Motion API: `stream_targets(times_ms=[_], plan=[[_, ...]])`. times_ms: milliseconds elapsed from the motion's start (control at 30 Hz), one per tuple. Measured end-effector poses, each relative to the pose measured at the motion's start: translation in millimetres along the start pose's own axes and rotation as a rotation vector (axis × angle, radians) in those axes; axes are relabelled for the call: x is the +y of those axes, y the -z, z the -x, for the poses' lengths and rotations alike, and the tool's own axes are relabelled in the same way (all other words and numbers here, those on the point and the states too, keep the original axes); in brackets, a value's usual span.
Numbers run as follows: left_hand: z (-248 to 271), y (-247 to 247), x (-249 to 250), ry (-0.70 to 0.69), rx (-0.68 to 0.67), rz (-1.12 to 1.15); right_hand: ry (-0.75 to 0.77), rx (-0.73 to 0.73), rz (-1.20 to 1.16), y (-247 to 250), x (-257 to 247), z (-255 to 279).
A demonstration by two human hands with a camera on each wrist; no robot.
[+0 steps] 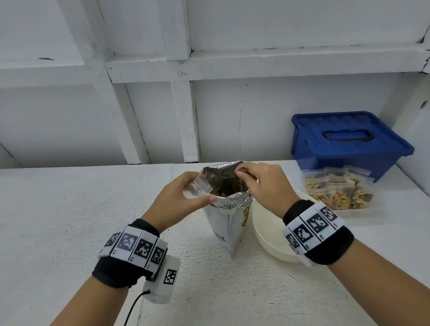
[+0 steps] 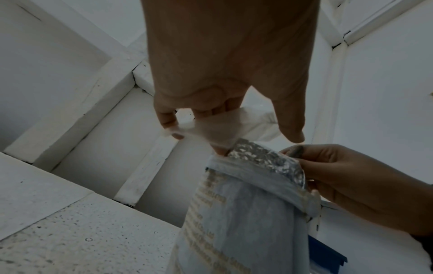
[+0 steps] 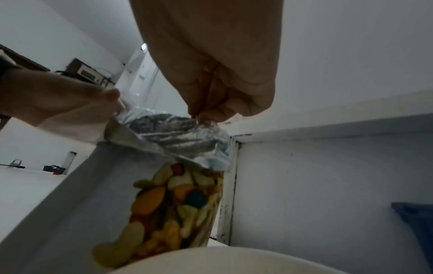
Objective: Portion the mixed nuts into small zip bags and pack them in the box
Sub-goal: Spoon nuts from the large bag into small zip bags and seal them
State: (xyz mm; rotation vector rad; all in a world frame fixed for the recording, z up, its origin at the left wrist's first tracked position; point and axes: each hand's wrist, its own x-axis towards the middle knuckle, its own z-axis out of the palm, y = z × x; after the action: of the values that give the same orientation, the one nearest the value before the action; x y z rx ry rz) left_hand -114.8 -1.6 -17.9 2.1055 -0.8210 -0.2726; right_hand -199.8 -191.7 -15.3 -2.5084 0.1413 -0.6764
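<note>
A large foil bag of mixed nuts (image 1: 228, 221) stands open on the white table (image 1: 58, 228), its silver lining showing at the mouth. My left hand (image 1: 197, 193) holds a small clear zip bag (image 1: 202, 183) at the left side of that mouth, thumb in front and fingers behind. In the left wrist view the zip bag (image 2: 218, 129) looks empty. My right hand (image 1: 242, 172) pinches the far rim of the foil bag (image 3: 168, 133) with curled fingers. Dark nuts lie deep inside the foil bag.
A white bowl (image 1: 272, 233) sits just right of the foil bag, under my right wrist. Several filled zip bags of nuts (image 1: 338, 191) lie in a pile at the right. Behind them a blue box (image 1: 347, 143) stands with its lid on, against the white wall.
</note>
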Motion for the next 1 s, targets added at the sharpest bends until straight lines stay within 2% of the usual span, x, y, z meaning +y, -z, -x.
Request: stream_targets(times_ms=[267, 800, 1000], plan=[[-3.8, -1.1, 0.4, 0.008, 0.007, -0.003, -0.153, -0.066, -0.105, 2.6, 3.1, -4.7], [-5.3, 5.0, -0.5, -0.025, -0.015, 0.009, -0.513, 0.137, -0.462, 18.9, 24.6, -15.7], [-12.4, 11.5, 11.8, -0.026, 0.011, -0.134, -0.551, 0.2, -0.505, 30.2, 34.4, -18.2]])
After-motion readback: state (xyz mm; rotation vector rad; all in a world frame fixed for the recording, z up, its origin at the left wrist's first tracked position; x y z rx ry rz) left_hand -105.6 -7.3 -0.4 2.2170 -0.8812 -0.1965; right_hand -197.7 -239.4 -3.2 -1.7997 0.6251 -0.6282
